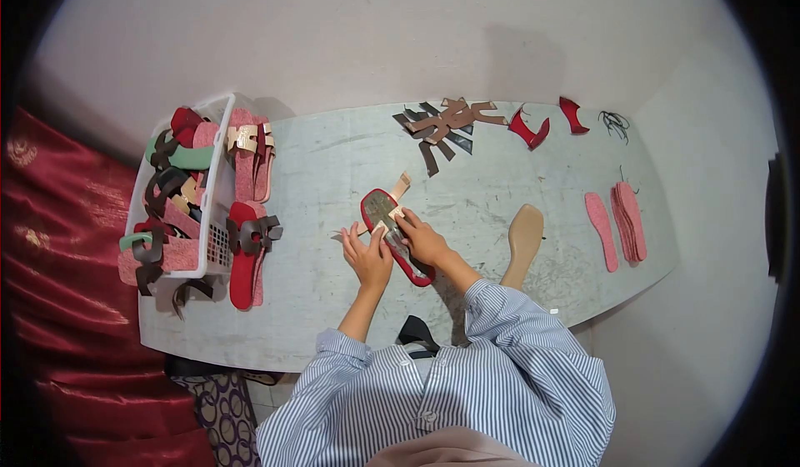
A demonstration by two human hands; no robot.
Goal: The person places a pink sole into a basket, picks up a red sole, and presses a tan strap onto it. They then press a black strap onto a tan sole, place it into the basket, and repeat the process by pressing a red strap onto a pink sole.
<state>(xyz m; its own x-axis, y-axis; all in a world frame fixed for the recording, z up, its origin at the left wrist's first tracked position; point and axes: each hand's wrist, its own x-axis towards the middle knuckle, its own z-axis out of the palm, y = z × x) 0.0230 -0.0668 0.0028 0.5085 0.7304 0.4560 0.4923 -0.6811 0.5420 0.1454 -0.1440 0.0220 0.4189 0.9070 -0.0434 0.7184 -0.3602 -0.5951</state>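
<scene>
A red-edged sandal sole point(422, 276) lies on the table in front of me, its greyish face up. A beige strap point(402, 185) runs across it, one end sticking out past the upper right edge. My left hand point(368, 260) is at the sole's left side, fingertips closed on a strap end and pressed against the sole. From the right, my right hand point(423, 240) holds the sole, its fingers pressing on the strap's other end near the middle. Both hands partly hide the sole and strap.
A white basket point(218, 179) of sandal parts stands at left, beside stacked pink and red soles point(243, 259). Brown and black straps point(450, 125) and red pieces point(529, 129) lie at the back. A beige shoe last point(525, 238) and pink soles point(629, 221) are at right.
</scene>
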